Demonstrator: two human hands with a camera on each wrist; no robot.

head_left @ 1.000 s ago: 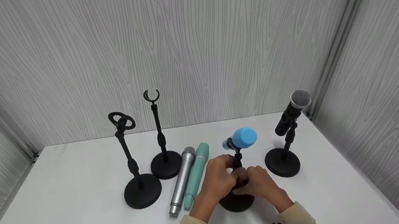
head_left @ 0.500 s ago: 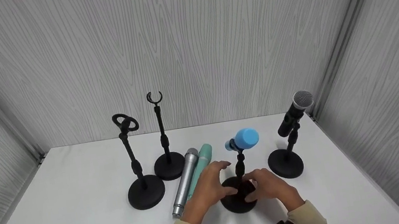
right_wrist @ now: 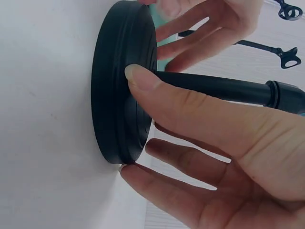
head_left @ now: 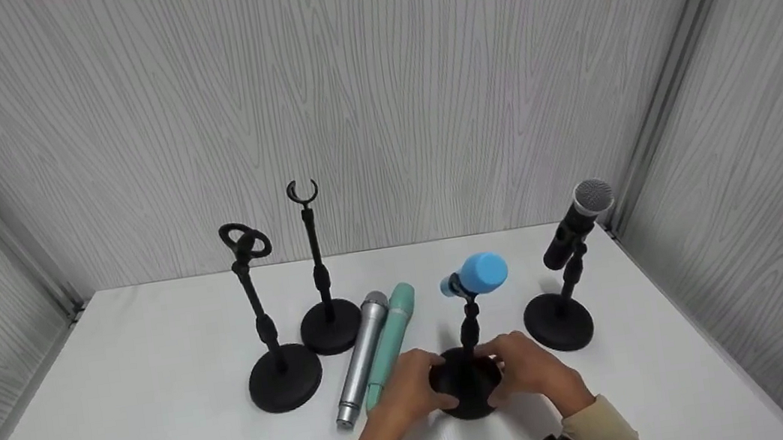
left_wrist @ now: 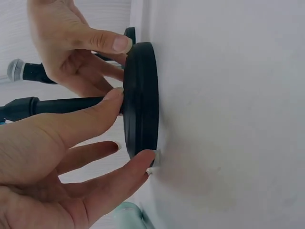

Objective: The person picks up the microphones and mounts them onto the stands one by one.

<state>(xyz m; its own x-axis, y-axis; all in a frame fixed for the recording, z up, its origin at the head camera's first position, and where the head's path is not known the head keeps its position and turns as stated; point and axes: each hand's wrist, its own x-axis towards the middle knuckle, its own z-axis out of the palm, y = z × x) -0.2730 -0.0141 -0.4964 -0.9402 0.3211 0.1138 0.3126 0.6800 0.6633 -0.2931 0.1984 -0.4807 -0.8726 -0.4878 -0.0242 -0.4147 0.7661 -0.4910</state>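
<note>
A black tabletop microphone stand (head_left: 470,331) with a round base (left_wrist: 141,100) stands at the front of the table. Its clip carries a blue microphone (head_left: 483,273), tilted with the head toward the right. My left hand (head_left: 410,388) grips the base from the left, thumb over the top and fingertips at the rim. From the right, my right hand (head_left: 532,368) holds the same base, its thumb (right_wrist: 143,78) on the upper edge and a finger low at the rim. A silver microphone (head_left: 363,360) and a green microphone (head_left: 390,345) lie side by side left of my left hand.
Two stands with bare holders, a near one (head_left: 285,378) and a taller one (head_left: 331,326), stand at the left. At the right, another stand (head_left: 558,321) bears a black microphone (head_left: 577,223) with a silver head. Grey panels (head_left: 376,101) enclose the white table.
My left hand has moved down from the stand's pole to its base. My right hand has shifted from the pole to the base's right side. The stand stays in about the same place.
</note>
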